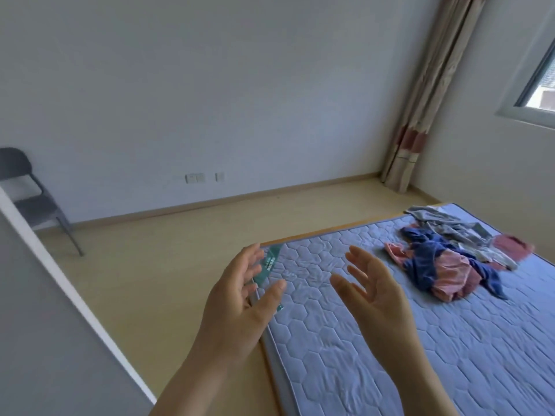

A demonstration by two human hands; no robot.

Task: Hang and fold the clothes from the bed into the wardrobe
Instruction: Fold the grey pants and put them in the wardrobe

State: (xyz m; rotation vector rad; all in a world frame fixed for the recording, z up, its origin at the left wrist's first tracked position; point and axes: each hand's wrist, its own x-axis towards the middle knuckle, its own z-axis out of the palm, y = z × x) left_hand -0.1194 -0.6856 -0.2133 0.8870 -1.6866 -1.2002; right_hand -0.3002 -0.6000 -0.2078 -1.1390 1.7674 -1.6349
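A heap of crumpled clothes [450, 253] lies on the far right part of the bed [375, 340], a bare blue-grey quilted mattress. In the heap I see a dark blue garment, pink pieces and grey-green pieces. My left hand [240, 298] and my right hand [372, 292] are raised over the bed's near corner, palms facing each other, fingers spread and relaxed, holding nothing. Both are well short of the clothes. No wardrobe is visible.
A green label [268, 265] sits at the mattress corner behind my left hand. A dark folding chair [33, 196] stands by the wall at far left. A white edged panel [60, 280] runs along the lower left. Curtain [420, 115] and window [537, 70] are at right.
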